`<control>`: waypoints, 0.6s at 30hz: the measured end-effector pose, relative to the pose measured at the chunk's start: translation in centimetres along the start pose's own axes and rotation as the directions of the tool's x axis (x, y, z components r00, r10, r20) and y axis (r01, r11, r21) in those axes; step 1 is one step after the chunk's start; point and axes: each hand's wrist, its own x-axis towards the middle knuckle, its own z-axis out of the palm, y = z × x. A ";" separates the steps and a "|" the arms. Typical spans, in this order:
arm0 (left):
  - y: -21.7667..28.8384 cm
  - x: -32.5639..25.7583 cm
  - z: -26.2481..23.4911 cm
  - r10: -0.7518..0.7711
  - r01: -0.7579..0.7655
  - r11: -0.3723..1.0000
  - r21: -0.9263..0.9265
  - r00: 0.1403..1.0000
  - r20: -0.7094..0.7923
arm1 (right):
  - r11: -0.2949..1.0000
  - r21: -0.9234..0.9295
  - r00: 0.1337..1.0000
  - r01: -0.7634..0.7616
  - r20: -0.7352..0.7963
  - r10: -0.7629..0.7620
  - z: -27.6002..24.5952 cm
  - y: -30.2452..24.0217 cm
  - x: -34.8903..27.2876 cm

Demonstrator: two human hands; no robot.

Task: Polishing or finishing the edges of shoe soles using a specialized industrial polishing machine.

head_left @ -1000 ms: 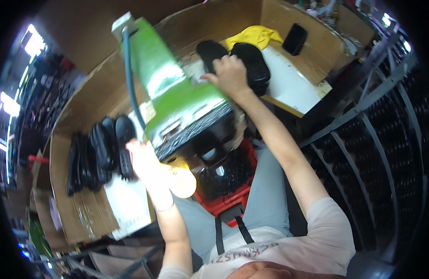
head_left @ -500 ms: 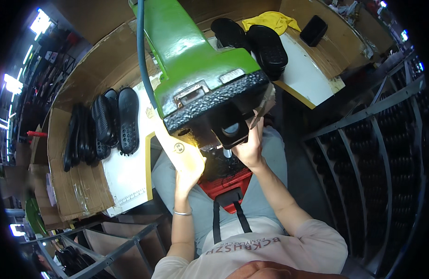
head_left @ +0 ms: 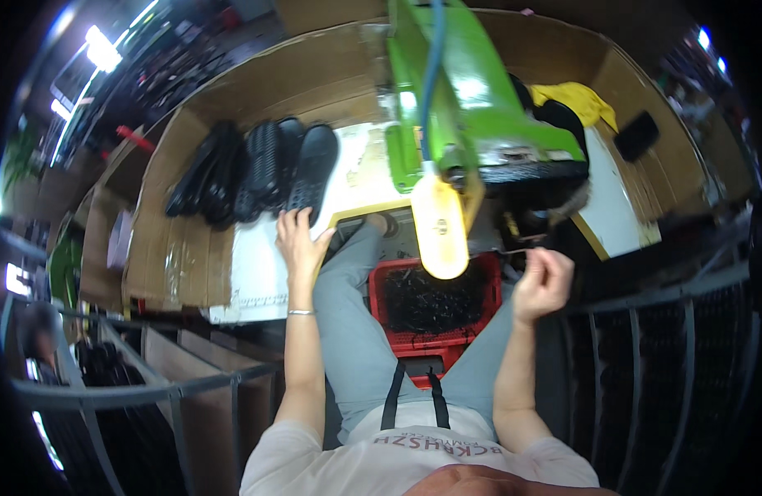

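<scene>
My left hand [head_left: 297, 246] is open, its fingertips at the toe-side end of a black shoe sole [head_left: 317, 161] on the white tabletop [head_left: 261, 260]. That sole is the nearest of several lying in a row. My right hand [head_left: 542, 285] is raised below the head of a green machine [head_left: 513, 124], thumb and fingers pinched together. Whatever they hold, if anything, is too small to make out. Between the hands hangs a lit, pale yellow oval lamp [head_left: 441, 236]. Below it, a red basket [head_left: 377, 302] with black scraps sits between my legs.
A cardboard wall [head_left: 307, 78] rims the table. At the far right lie a yellow cloth [head_left: 579, 101] and a dark phone-like slab [head_left: 637, 136]. Metal racks [head_left: 207, 380] stand at left, and another rack [head_left: 637, 355] stands at right.
My left hand has left the machine head and reached left to the soles. My right hand has drawn away from under the head. The view has turned left.
</scene>
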 end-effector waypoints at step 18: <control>7.0 -12.1 -13.5 0.261 0.119 0.461 -0.879 0.929 0.262 | 0.051 0.302 0.300 -0.952 0.882 0.365 1.2 0.9 -11.7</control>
